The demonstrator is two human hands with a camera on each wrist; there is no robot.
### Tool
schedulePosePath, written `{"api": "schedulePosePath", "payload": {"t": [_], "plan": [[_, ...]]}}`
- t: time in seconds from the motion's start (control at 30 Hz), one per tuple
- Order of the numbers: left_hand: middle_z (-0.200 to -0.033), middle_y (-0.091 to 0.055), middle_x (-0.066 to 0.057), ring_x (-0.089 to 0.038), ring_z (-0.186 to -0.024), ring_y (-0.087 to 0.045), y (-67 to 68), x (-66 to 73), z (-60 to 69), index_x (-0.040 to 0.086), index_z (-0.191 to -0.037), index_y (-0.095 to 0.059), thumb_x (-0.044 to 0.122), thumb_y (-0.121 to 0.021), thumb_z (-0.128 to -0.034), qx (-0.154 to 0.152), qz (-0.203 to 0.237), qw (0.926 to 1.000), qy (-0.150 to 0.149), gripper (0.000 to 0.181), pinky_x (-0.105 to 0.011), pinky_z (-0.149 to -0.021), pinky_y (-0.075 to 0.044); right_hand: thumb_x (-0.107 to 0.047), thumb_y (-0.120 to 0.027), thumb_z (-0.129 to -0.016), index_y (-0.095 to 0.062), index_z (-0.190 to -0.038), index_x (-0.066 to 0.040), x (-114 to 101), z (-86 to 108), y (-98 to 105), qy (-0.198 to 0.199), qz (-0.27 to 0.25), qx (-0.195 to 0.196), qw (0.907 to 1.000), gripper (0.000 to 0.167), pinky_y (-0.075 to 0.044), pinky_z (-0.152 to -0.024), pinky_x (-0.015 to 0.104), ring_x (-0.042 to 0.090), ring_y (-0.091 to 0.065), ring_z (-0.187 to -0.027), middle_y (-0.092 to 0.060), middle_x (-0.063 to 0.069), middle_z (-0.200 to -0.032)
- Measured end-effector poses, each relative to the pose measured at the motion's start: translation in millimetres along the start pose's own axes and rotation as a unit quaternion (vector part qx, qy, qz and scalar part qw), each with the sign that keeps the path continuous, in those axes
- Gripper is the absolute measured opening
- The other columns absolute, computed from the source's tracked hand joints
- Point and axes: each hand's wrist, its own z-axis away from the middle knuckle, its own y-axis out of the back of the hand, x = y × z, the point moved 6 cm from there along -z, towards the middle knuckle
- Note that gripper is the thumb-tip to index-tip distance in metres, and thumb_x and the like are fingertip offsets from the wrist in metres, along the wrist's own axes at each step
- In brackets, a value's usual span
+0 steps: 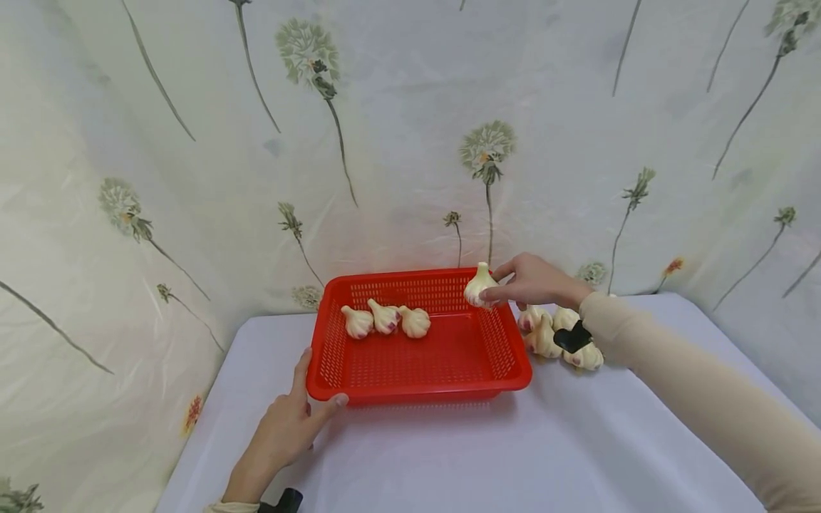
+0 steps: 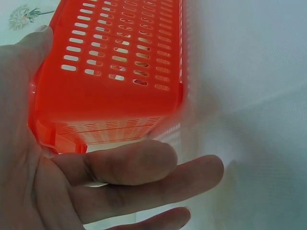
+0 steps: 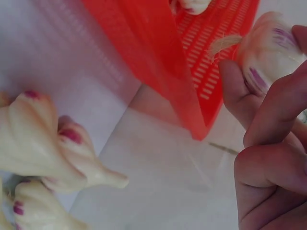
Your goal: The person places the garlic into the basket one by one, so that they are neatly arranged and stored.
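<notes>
My right hand (image 1: 535, 279) pinches a garlic bulb (image 1: 479, 286) above the right end of a red plastic basket (image 1: 410, 394). The bulb's neck points upward in the head view. In the right wrist view, the fingers hold this purple-streaked bulb (image 3: 269, 50) near its dry root tuft. Three cream garlic bulbs (image 1: 385, 317) lie in a row inside the basket, towards the back left. At the basket's front left corner rests my left hand (image 1: 282, 427), thumb against the front rim. Its other fingers (image 2: 129, 163) extend fairly straight beside the basket wall (image 2: 110, 96) in the left wrist view.
Several more garlic bulbs (image 1: 545, 340) are piled on the white-covered table (image 1: 410, 470), just right of the basket and partly beneath my right forearm. A curtain (image 1: 398, 142) printed with dandelions hangs behind the table and along its sides.
</notes>
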Motion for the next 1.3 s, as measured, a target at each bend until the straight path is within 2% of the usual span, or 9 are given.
{"api": "schedulePosePath", "payload": {"t": [0.13,0.3,0.53,0.63,0.73,0.87,0.97,1.2,1.3], "plan": [[-0.062,-0.058,-0.003,-0.019,-0.051,-0.054,0.4,-0.7,0.6,0.024,-0.172,-0.005,0.078,-0.063,-0.0899,0.002,0.001,1.0000,-0.001,0.114,-0.029,-0.049,-0.041,-0.046,-0.078,-0.094,-0.076,-0.127,-0.004,-4,-12.8,-7,0.000,0.004,0.002,1.0000,0.053,-0.052,-0.062,0.032,0.016,-0.059,-0.058,-0.083,0.008,-0.095],[-0.062,-0.058,-0.003,-0.018,-0.051,-0.054,0.9,-0.7,0.3,0.023,-0.172,-0.005,0.078,-0.063,-0.0899,0.005,0.000,1.0000,-0.006,0.114,-0.029,-0.049,-0.042,-0.047,-0.078,-0.093,-0.083,-0.100,-0.009,-10,-25.5,-14,-0.003,0.014,0.005,0.9999,0.039,-0.052,-0.061,0.031,0.017,-0.060,-0.063,-0.082,0.010,-0.090],[-0.063,-0.058,-0.002,-0.018,-0.052,-0.054,0.3,-1.1,0.1,0.023,-0.172,-0.006,0.078,-0.064,-0.0898,0.007,-0.003,0.9999,-0.007,0.114,-0.029,-0.049,-0.043,-0.045,-0.078,-0.093,-0.080,-0.081,-0.008,-15,-36.0,-27,-0.041,0.015,-0.002,0.9991,0.039,-0.056,-0.064,0.028,0.014,-0.063,-0.060,-0.072,0.004,-0.069],[-0.063,-0.057,-0.003,-0.018,-0.052,-0.052,1.0,-1.0,0.1,0.022,-0.172,-0.007,0.077,-0.064,-0.0900,0.011,-0.006,0.9999,-0.011,0.114,-0.029,-0.049,-0.042,-0.043,-0.078,-0.092,-0.076,-0.074,-0.007,-17,-40.8,-33,-0.050,0.007,-0.007,0.9987,0.041,-0.057,-0.066,0.031,0.015,-0.067,-0.060,-0.067,0.001,-0.062],[-0.063,-0.056,-0.003,-0.017,-0.052,-0.050,1.7,-0.8,0.3,0.021,-0.172,-0.008,0.076,-0.064,-0.0903,0.014,-0.009,0.9998,-0.014,0.113,-0.029,-0.049,-0.041,-0.042,-0.079,-0.092,-0.076,-0.074,-0.005,-17,-45.4,-39,-0.058,-0.002,-0.010,0.9983,0.042,-0.059,-0.073,0.036,0.015,-0.071,-0.062,-0.070,0.004,-0.063],[-0.063,-0.055,-0.003,-0.017,-0.052,-0.049,1.8,-0.9,-0.1,0.021,-0.172,-0.008,0.075,-0.064,-0.0908,0.014,-0.009,0.9997,-0.016,0.113,-0.029,-0.049,-0.039,-0.041,-0.079,-0.092,-0.080,-0.082,-0.001,-17,-52.0,-46,-0.068,-0.019,-0.012,0.9974,0.041,-0.062,-0.080,0.043,0.018,-0.074,-0.065,-0.076,0.011,-0.072],[-0.062,-0.055,-0.003,-0.016,-0.052,-0.048,1.9,-1.9,-0.9,0.022,-0.172,-0.008,0.075,-0.064,-0.0911,0.014,-0.010,0.9997,-0.016,0.112,-0.028,-0.049,-0.038,-0.040,-0.080,-0.093,-0.080,-0.085,0.000,-16,-57.5,-53,-0.075,-0.027,-0.011,0.9967,0.041,-0.063,-0.084,0.045,0.018,-0.074,-0.065,-0.076,0.010,-0.071],[-0.062,-0.055,-0.003,-0.016,-0.052,-0.048,1.0,-4.4,-2.5,0.024,-0.172,-0.008,0.075,-0.065,-0.0907,0.015,-0.012,0.9997,-0.015,0.112,-0.028,-0.049,-0.038,-0.043,-0.082,-0.091,-0.076,-0.078,-0.005,-16,-66.3,-63,-0.102,-0.008,-0.011,0.9947,0.041,-0.060,-0.075,0.032,0.024,-0.077,-0.071,-0.072,0.004,-0.066],[-0.062,-0.055,-0.003,-0.016,-0.051,-0.048,0.8,-4.5,-2.7,0.024,-0.172,-0.008,0.075,-0.065,-0.0908,0.018,-0.012,0.9997,-0.014,0.111,-0.028,-0.049,-0.037,-0.045,-0.081,-0.091,-0.074,-0.079,-0.003,-15,-68.8,-66,-0.105,0.017,-0.015,0.9942,0.044,-0.060,-0.079,0.036,0.025,-0.078,-0.074,-0.070,0.004,-0.065]]}}
